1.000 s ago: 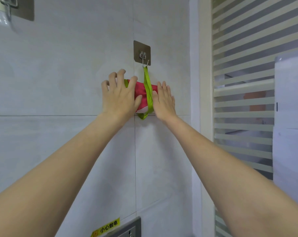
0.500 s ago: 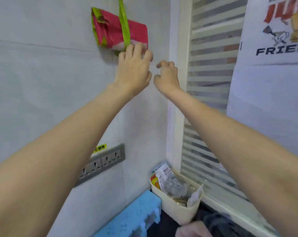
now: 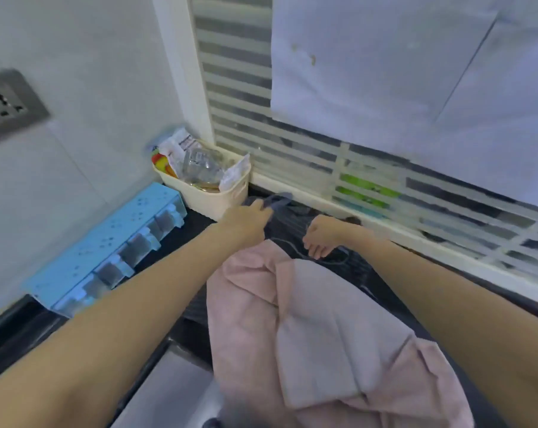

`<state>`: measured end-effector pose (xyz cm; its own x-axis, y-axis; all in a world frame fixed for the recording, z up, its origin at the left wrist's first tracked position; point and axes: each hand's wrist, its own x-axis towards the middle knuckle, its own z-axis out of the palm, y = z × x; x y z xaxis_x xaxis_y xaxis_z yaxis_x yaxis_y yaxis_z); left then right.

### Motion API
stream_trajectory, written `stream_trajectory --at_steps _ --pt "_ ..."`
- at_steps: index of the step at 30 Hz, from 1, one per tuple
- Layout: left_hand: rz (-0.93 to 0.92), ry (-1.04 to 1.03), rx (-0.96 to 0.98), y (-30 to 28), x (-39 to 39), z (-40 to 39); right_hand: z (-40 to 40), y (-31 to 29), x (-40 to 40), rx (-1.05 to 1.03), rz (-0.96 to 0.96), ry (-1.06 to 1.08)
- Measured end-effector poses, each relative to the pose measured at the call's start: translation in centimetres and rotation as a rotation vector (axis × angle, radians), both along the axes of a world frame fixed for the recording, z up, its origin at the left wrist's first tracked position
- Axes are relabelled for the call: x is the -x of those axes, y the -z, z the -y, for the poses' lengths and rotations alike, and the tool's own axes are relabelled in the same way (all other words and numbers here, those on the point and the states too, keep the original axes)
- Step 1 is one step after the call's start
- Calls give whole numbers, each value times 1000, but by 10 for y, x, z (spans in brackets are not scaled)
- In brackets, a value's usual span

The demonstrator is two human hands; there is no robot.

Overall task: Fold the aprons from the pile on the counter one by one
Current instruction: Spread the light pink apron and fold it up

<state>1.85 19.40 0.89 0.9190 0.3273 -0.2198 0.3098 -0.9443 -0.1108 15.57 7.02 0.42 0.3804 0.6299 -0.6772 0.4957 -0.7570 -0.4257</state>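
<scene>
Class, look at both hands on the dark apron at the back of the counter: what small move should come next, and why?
Probably lift the dark apron up and toward the body. The left hand already pinches its strap near the cream basket, and the right hand rests curled on the cloth. It lies partly under the pink apron, so it must be pulled free before folding.

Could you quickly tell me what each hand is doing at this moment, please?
Left hand: grip closed on a strap of the dark striped apron.
Right hand: fingers curled on the same apron; an actual grip cannot be told.
</scene>
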Motion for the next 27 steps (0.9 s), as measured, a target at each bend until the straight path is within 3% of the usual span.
stream_trajectory --at_steps 3,9,12,16,19,23,27 --pt "-173 -5 31 42 -3 29 23 46 17 99 -16 -52" --pt "-350 -115 248 86 7 51 40 115 77 63 90 -220" --pt "-265 -107 480 69 8 56 31 86 63 -37 -31 -207" --pt "-10 -148 778 -2 -9 54 24 -32 10 -87 -85 -285" --pt "139 -198 931 -70 -26 55 26 -122 -30 -128 295 -356" --pt "201 -245 1083 -146 -40 67 42 -219 -38 -176 818 -346" --pt "71 -237 843 -195 -39 70 77 -284 -27 -444 1236 -164"
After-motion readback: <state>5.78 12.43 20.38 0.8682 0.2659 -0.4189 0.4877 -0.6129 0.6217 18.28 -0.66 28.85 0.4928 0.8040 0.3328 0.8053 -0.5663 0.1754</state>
